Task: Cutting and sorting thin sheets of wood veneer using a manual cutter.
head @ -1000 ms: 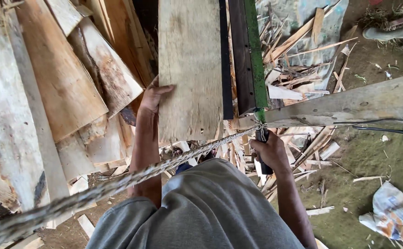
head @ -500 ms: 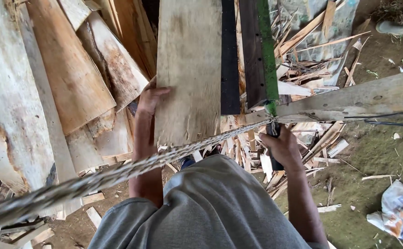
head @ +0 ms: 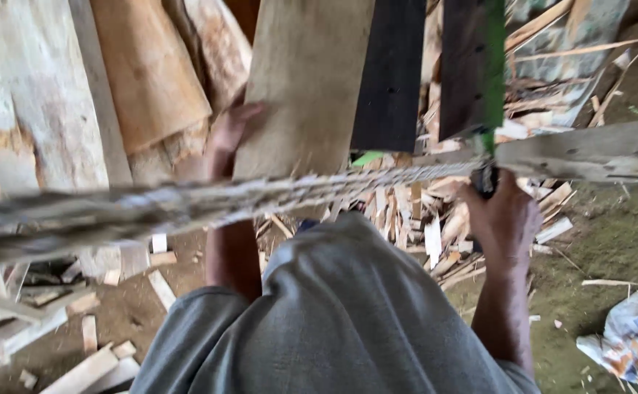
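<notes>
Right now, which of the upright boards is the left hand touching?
The pale bare-wood plank in the middle; the left hand rests on its left edge. The boards to its right are dark.

From my feed I see a loose grey cloth garment [head: 348,321], softly creased, filling the lower centre of the frame, with both forearms bare to the left hand [head: 228,138] and right hand [head: 505,222], no sleeves or gloves.

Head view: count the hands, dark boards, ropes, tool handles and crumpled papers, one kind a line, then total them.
Hands: 2, left hand and right hand
Dark boards: 2
Rope: 1
Dark handle: 1
Crumpled paper: 1
Total: 7
</notes>
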